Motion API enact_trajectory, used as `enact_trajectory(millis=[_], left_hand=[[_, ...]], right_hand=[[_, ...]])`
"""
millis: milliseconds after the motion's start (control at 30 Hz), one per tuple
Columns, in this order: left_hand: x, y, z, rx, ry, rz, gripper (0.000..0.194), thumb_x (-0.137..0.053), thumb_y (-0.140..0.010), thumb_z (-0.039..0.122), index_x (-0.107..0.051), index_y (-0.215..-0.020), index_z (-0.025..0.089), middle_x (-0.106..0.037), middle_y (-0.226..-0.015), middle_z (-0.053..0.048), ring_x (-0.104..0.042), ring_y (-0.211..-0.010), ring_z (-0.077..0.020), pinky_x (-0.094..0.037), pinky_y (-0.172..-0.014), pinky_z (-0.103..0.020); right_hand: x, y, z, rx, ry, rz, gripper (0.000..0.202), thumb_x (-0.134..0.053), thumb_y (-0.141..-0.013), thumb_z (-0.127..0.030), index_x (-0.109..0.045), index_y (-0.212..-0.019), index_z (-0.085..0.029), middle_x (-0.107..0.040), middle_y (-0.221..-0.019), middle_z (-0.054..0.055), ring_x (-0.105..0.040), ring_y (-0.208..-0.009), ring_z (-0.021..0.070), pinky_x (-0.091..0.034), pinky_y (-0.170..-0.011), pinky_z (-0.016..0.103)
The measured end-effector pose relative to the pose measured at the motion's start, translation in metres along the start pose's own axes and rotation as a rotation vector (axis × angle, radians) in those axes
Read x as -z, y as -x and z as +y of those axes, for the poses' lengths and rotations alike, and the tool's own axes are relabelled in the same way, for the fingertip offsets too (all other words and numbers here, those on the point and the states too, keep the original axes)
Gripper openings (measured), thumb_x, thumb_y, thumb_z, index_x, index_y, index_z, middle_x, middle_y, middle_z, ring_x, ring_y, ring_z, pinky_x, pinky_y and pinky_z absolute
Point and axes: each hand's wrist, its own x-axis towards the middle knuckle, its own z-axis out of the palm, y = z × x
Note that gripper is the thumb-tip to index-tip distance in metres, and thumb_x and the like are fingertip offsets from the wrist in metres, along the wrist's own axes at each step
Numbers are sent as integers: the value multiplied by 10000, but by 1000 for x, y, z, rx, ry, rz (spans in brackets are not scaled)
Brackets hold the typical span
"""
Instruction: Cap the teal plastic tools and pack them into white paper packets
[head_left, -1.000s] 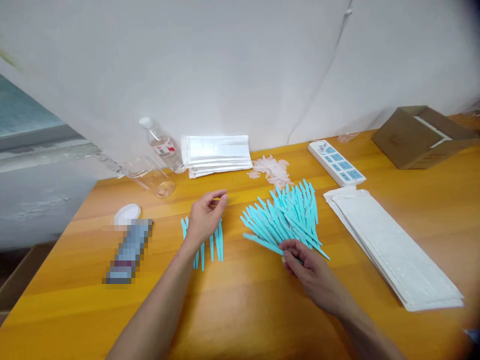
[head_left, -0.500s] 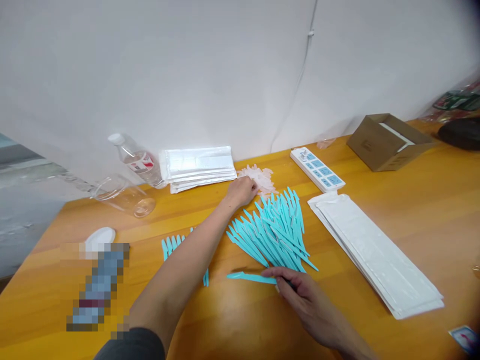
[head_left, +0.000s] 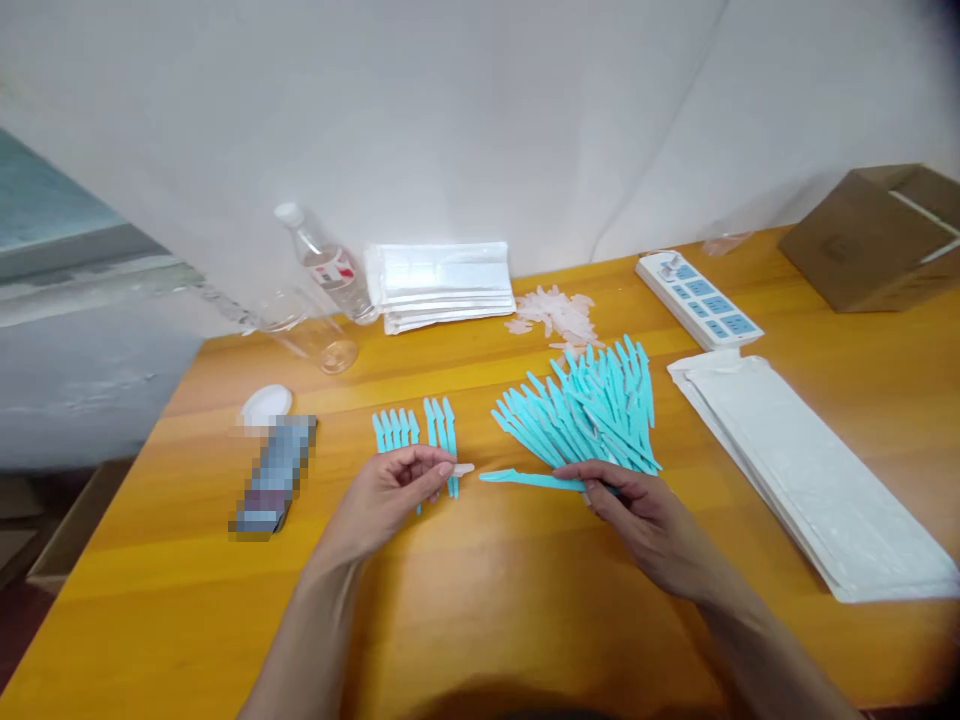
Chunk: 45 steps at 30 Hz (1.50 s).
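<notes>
My left hand point(head_left: 386, 500) pinches a small translucent plastic blade cap point(head_left: 464, 469). Its tip points right, toward a teal eyebrow razor point(head_left: 525, 481) that my right hand point(head_left: 641, 515) grips by the handle. A narrow gap separates cap and razor. Just beyond my right hand lies a fanned heap of teal razors point(head_left: 577, 410). Small clear caps point(head_left: 559, 315) are piled behind that heap. Next to my left hand, several razors point(head_left: 397, 428) lie side by side in a row, with a smaller group point(head_left: 440, 420) to their right; my fingers partly hide both.
White flat packets point(head_left: 446, 280) are stacked by the wall, and larger ones point(head_left: 817, 480) lie right. Also on the wooden table point(head_left: 450, 640) are a power strip point(head_left: 701, 300), cardboard box point(head_left: 862, 240), bottle point(head_left: 334, 270), clear jar point(head_left: 315, 335), white lid point(head_left: 266, 405) and blurred-out object point(head_left: 276, 475).
My left hand has come back from the cap pile with one cap, close to the razor's tip. My right hand still holds the razor. The view has shifted left.
</notes>
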Motion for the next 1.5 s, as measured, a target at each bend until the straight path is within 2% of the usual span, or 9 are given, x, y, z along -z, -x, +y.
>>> enact_trajectory(millis=[300,533,633,767,967,1100,1200,1333,1500], left_hand=[[-17,35,-18,24,167,144,303,-713,-815,440,-734,-953,171,-603,-686,0,-497,-644,-106,-399,-608,-214],[-9,47,-31,22,201,275,276,-726,-804,432,-736,-922,183,-658,-752,-9,-538,-668,-107,-445,-654,-216],[-9,50,-27,34,181,248,284,-734,-791,437,-745,-906,177,-655,-722,-11,-541,-648,-111,-448,-623,-215],[-26,48,-23,46,291,218,271,-767,-766,408,-754,-892,168,-645,-688,-4,-542,-616,-95,-449,-596,-198],[-62,39,-36,101,796,443,314,-836,-680,403,-742,-850,156,-704,-793,-33,-636,-704,-113,-530,-663,-216],[-66,42,-39,103,591,430,314,-770,-758,436,-753,-890,151,-720,-830,-43,-610,-675,-103,-514,-652,-213],[-58,45,-35,99,416,388,323,-755,-769,446,-753,-897,150,-713,-782,-33,-585,-648,-102,-489,-640,-212],[-35,30,-30,103,275,410,384,-733,-763,492,-746,-907,137,-699,-731,-31,-577,-609,-119,-466,-594,-226],[-3,-13,-32,84,-62,518,391,-726,-739,493,-751,-876,127,-729,-757,-60,-635,-665,-166,-468,-612,-249]], right_hand=[[-28,6,-20,43,40,-76,375,-430,-964,-405,-681,-1128,-180,-398,-647,-32,-337,-571,121,-292,-522,241],[-32,9,-21,49,33,-68,381,-426,-968,-405,-676,-1133,-171,-383,-640,-39,-321,-569,118,-292,-534,244],[-32,10,-20,45,40,-72,380,-424,-972,-411,-679,-1135,-181,-415,-653,-30,-336,-578,121,-298,-535,246],[-39,11,-19,55,14,-78,365,-441,-974,-418,-678,-1134,-191,-482,-690,-14,-396,-605,127,-345,-561,248],[-87,18,-11,106,-86,-79,363,-412,-1006,-369,-518,-1314,-210,-535,-793,-4,-490,-697,138,-419,-649,248],[-123,21,-7,149,-92,-180,314,-394,-1019,-336,-469,-1289,-193,-572,-783,-7,-519,-704,136,-407,-662,254],[-134,17,-9,138,-125,-215,258,-387,-1024,-331,-469,-1218,-182,-589,-745,-17,-514,-654,126,-377,-613,246],[-124,9,-13,141,0,-167,263,-438,-1004,-359,-548,-1155,-174,-572,-670,-31,-487,-585,120,-339,-563,245],[-96,6,-9,160,193,-43,269,-489,-972,-382,-619,-1083,-173,-618,-701,1,-550,-623,145,-407,-616,269]])
